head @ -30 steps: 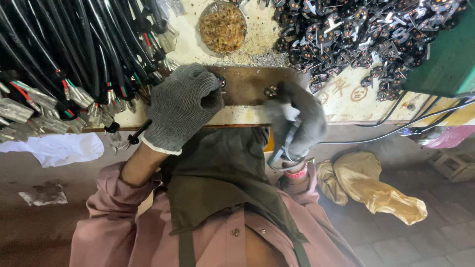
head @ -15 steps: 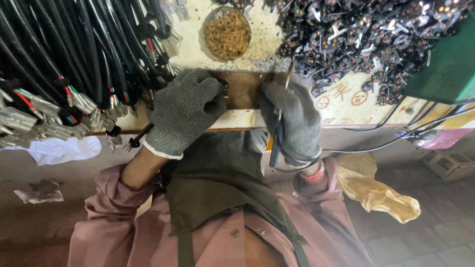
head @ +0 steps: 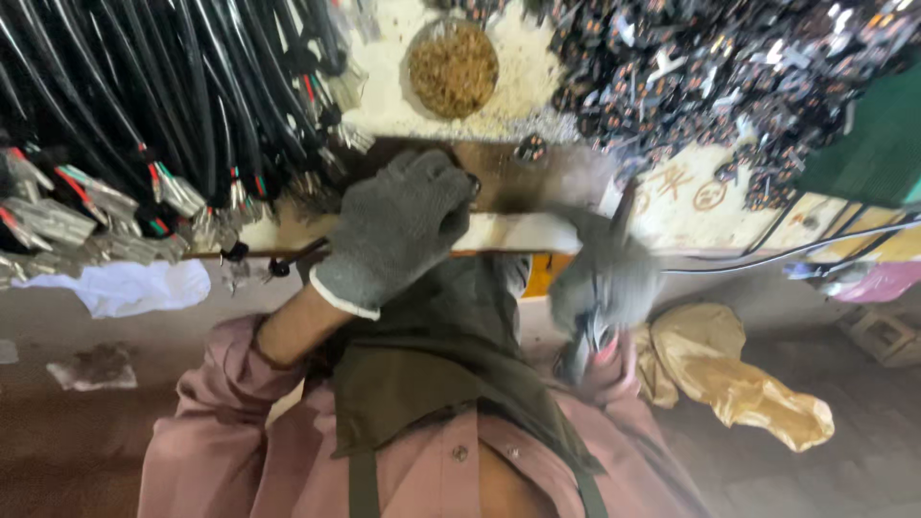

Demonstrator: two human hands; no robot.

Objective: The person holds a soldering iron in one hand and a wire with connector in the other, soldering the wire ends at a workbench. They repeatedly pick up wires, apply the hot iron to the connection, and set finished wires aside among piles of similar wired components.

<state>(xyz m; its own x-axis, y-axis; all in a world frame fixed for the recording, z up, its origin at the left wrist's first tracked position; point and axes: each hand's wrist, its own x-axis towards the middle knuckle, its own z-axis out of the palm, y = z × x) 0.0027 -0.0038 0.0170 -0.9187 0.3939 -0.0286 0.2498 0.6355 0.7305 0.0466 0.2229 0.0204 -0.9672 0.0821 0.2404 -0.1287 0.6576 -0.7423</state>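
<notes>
My left hand (head: 403, 225), in a grey knit glove, rests on a brown wooden block (head: 508, 182) at the bench edge. Its curled fingers pinch a small dark metal part (head: 473, 184). My right hand (head: 604, 278), also gloved, is blurred by motion just off the bench edge, right of the left hand. It grips a dark-handled tool (head: 578, 353) whose head is too smeared to make out. Another small metal piece (head: 531, 147) lies on the block's far side.
Bundles of black cables with stripped coloured ends (head: 163, 115) fill the left of the bench. A heap of black and silver connectors (head: 729, 77) covers the right. A round dish of brown bits (head: 453, 67) sits behind the block. On the floor lie a tan bag (head: 739, 384) and a white cloth (head: 125, 286).
My right hand, with the tool, has swung from the block down and back toward my body and is now blurred. My left hand has stayed on the block.
</notes>
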